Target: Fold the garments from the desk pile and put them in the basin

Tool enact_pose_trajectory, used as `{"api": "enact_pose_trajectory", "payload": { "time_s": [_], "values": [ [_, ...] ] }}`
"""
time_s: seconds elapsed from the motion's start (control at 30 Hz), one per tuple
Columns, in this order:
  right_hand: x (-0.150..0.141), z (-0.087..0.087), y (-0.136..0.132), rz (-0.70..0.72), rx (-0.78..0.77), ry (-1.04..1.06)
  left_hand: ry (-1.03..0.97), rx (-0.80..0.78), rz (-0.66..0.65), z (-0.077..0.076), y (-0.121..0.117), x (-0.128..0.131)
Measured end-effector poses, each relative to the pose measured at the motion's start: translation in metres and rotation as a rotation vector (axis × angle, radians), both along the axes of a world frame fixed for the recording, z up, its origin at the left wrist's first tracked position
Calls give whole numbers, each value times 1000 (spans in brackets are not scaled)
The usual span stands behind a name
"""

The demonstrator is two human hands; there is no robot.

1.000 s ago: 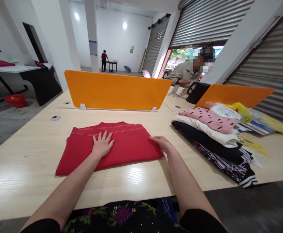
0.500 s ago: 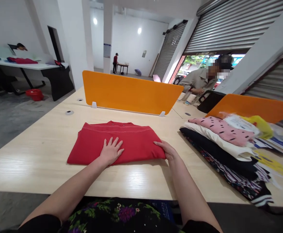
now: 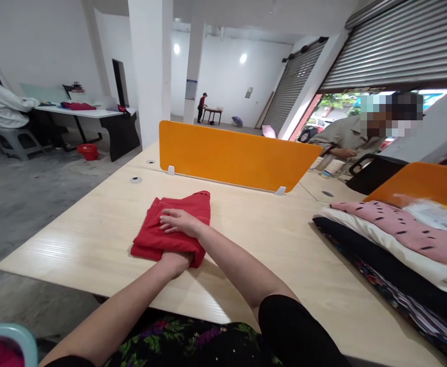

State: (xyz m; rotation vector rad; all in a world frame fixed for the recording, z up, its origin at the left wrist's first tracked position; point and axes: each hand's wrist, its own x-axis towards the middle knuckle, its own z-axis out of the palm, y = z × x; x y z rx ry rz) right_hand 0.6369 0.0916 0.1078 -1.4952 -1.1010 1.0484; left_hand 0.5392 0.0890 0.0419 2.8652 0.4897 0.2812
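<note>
A red garment (image 3: 152,243) lies folded into a small bundle on the pale wooden table (image 3: 262,229). My right hand (image 3: 179,221) reaches across and rests on top of it, fingers stretched out and pointing left. My left hand (image 3: 175,259) is tucked inside the fold; only the wrist and the heel of the hand show, and the cloth hides the fingers.
An orange divider (image 3: 234,155) stands across the table behind the garment. A pile of folded clothes (image 3: 399,239), a pink spotted one on top, lies at the right. Another person (image 3: 346,137) works beyond the divider by a black bag (image 3: 376,173). More people sit at a far-left table.
The garment's right half has been folded over to the left, so it is now half as wide. My right hand crossed over with it; my left hand is now covered by the fold.
</note>
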Motion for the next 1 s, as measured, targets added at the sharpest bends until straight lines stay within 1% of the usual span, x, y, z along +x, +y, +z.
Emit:
{"api": "enact_pose_trajectory", "payload": {
  "time_s": [0.03, 0.07, 0.13, 0.17, 0.2, 0.27, 0.33, 0.37, 0.43, 0.5, 0.57, 0.6, 0.63, 0.67, 0.7, 0.73, 0.8, 0.83, 0.87, 0.9, 0.93, 1.0],
  "values": [
    [2, -5, 4, -1, 30, -108, 4, 5, -25, 0, 2, -7],
    [9, -8, 5, -35, 83, -262, 12, 7, -58, 1, 3, -13],
    [30, -8, 3, -85, 157, -640, 40, 7, -129, 0, 4, -19],
    [42, -8, 2, -70, 142, -819, 51, 7, -164, 0, 4, -20],
    [52, -9, 0, -32, 85, -969, 56, 5, -189, -1, 4, -20],
    [65, -17, -3, 26, -79, -1171, 46, -12, -210, -2, 5, -20],
    [64, -31, -8, -4, -210, -1253, 17, -48, -244, 1, 8, -23],
    [58, -39, -12, -54, -257, -1268, 1, -69, -283, 3, 10, -27],
    [36, -51, -24, -185, -333, -1280, -10, -107, -400, 9, 18, -41],
    [9, -55, -42, -267, -393, -1294, 19, -153, -507, 16, 26, -62],
    [-14, -48, -65, -247, -413, -1326, 58, -243, -530, 20, 35, -85],
    [-22, -41, -77, -191, -415, -1334, 53, -318, -498, 20, 39, -96],
    [-25, -32, -87, -113, -415, -1323, 25, -417, -429, 20, 43, -107],
    [-24, -22, -96, -50, -408, -1291, -29, -537, -323, 19, 46, -116],
    [-19, -12, -103, -27, -395, -1248, -108, -672, -184, 17, 48, -124],
    [-11, -4, -107, -53, -374, -1211, -199, -817, -30, 17, 49, -130],
    [12, 6, -109, -229, -336, -1186, -372, -1101, 263, 17, 45, -135],
    [22, 6, -106, -321, -335, -1187, -435, -1217, 369, 18, 41, -133],
    [31, 3, -103, -371, -349, -1187, -481, -1299, 447, 20, 35, -128],
    [38, -2, -98, -375, -368, -1186, -519, -1347, 491, 21, 29, -120],
    [42, -9, -93, -353, -381, -1185, -563, -1367, 508, 23, 23, -111],
    [44, -22, -85, -317, -383, -1205, -679, -1372, 520, 25, 13, -91]
  ]
}}
